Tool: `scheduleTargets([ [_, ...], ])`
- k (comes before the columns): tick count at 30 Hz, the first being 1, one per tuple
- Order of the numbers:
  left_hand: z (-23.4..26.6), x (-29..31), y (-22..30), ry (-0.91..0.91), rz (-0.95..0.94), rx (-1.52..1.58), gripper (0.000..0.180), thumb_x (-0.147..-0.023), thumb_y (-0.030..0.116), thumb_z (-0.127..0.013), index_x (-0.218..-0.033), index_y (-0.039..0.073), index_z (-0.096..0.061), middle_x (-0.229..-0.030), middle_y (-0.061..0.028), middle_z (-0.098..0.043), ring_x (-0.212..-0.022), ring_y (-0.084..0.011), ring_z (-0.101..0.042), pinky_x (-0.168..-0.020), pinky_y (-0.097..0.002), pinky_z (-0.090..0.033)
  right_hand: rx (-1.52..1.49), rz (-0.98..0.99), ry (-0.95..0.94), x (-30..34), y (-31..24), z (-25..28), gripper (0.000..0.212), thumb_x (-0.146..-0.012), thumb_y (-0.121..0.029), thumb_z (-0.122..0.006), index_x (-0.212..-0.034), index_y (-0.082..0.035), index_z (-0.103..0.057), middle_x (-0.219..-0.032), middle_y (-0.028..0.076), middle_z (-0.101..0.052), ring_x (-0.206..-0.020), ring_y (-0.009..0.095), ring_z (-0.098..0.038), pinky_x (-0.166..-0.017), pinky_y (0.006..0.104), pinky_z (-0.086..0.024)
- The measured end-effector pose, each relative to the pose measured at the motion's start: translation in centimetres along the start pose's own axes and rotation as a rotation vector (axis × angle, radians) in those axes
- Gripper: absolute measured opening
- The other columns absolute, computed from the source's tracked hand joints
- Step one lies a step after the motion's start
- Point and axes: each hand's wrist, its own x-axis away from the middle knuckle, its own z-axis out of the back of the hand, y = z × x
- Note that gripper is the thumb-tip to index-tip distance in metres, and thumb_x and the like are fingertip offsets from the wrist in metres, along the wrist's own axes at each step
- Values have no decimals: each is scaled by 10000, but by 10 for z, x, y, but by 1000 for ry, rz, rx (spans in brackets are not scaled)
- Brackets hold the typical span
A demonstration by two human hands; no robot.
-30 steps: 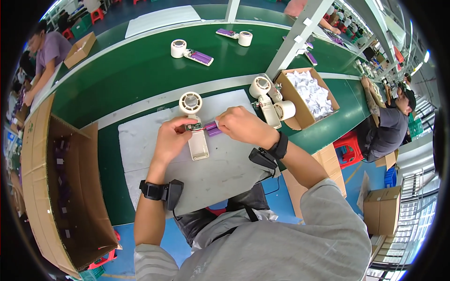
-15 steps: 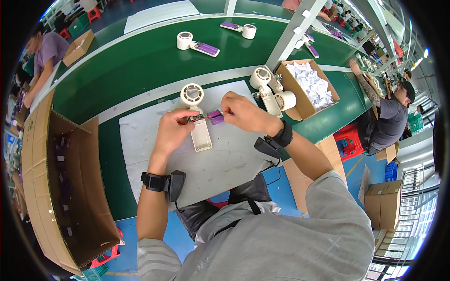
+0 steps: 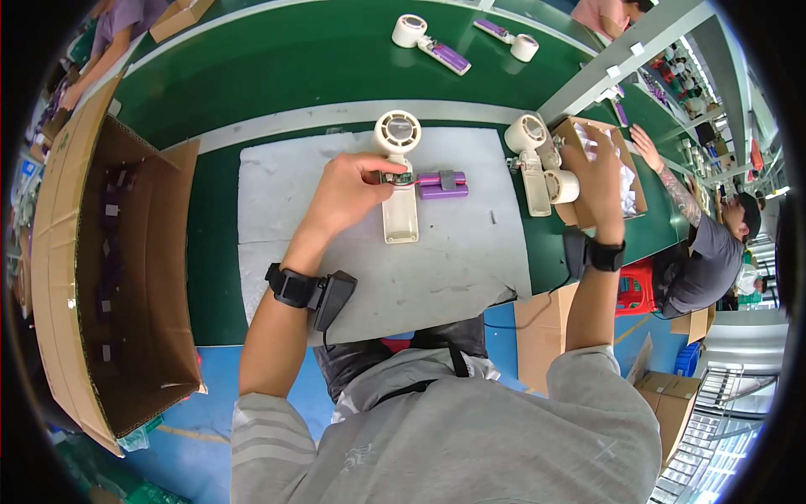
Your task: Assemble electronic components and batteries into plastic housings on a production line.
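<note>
A person sits at a green desk (image 3: 277, 76) covered by a grey mat (image 3: 453, 269). The left hand (image 3: 348, 189) pinches the neck of a cream handheld fan (image 3: 399, 181) lying mid-mat, a purple battery pack (image 3: 442, 184) just beside it. The right hand (image 3: 600, 172) reaches, fingers curled, into a cardboard box (image 3: 638, 181) at the desk's right edge. Steadying the fan firmly seems wise while reaching.

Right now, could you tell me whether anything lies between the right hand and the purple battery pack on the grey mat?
Yes: the right hand is at the cardboard box, and two cream handheld fans lie between it and the purple battery pack.
</note>
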Motion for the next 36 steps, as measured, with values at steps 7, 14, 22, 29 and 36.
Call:
scheduleTargets([
  [7,-1,4,5,32,-43,1,301,-740,10,-715,-1032,77,-737,-874,-61,-712,-666,-109,-607,-653,-267,-510,-438,545,-539,31,-86,-86,447,-754,-67,-753,-1179,-46,-615,-1110,112,-655,-973,238,-628,-812,335,-505],
  [14,1,3,12,142,-91,-152,304,-726,24,-743,-1023,89,-742,-910,-84,-709,-696,-153,-646,-655,-276,-523,-931,70,-1117,28,-81,-82,532,-820,-97,-704,-1314,-56,-509,-1118,108,-619,-886,206,-654,-742,302,-524],
  [22,1,4,13,136,-181,-235,307,-710,16,-760,-1008,90,-745,-924,-102,-706,-717,-201,-667,-665,-291,-538,-1575,-404,-1435,33,-90,-74,710,-833,-149,-674,-1451,-84,-330,-1087,137,-580,-906,245,-651,-717,322,-537],
  [29,-1,2,11,181,-261,-302,290,-710,14,-763,-993,73,-742,-902,-117,-700,-707,-225,-674,-642,-296,-538,-1731,-266,-1421,46,-96,-76,866,-676,-85,-774,-1425,-84,-340,-1170,115,-510,-1031,260,-610,-757,346,-537],
  [36,-2,3,14,181,-256,-321,265,-729,24,-750,-991,63,-740,-879,-128,-695,-698,-231,-674,-623,-305,-530,-1084,218,-923,48,-98,-73,787,-598,-58,-808,-1307,-75,-467,-1198,98,-503,-1105,277,-552,-946,368,-461],
])
